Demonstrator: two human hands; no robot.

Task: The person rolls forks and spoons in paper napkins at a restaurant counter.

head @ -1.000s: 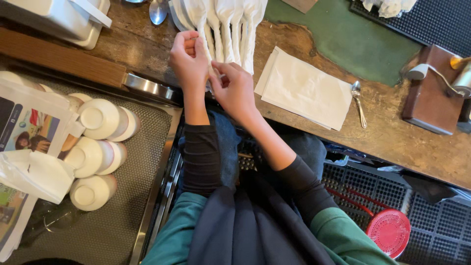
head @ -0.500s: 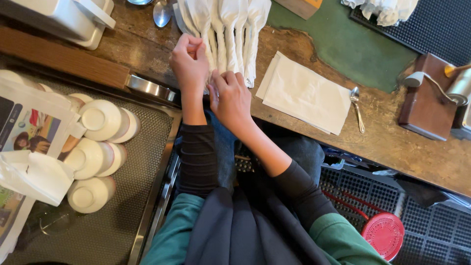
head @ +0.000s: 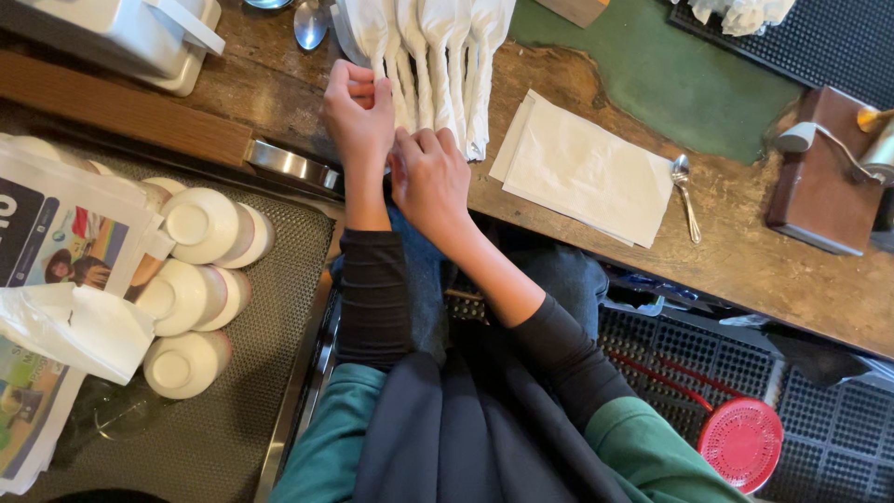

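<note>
Hands meet at the near end of a row of napkin-wrapped spoons [head: 428,56] on the wooden bench [head: 745,251]: left hand [head: 358,116] pinches the leftmost wrap, right hand [head: 430,182] curls narrow against it. A loose pinch could let the wrap unroll, I judge, or nudge its neighbours askew. Flat napkins [head: 587,172] and a bare spoon [head: 684,191] lie nearby.

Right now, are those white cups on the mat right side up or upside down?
Upside down. The white cups show their round bases facing up, stacked on the metal mesh mat.
</note>
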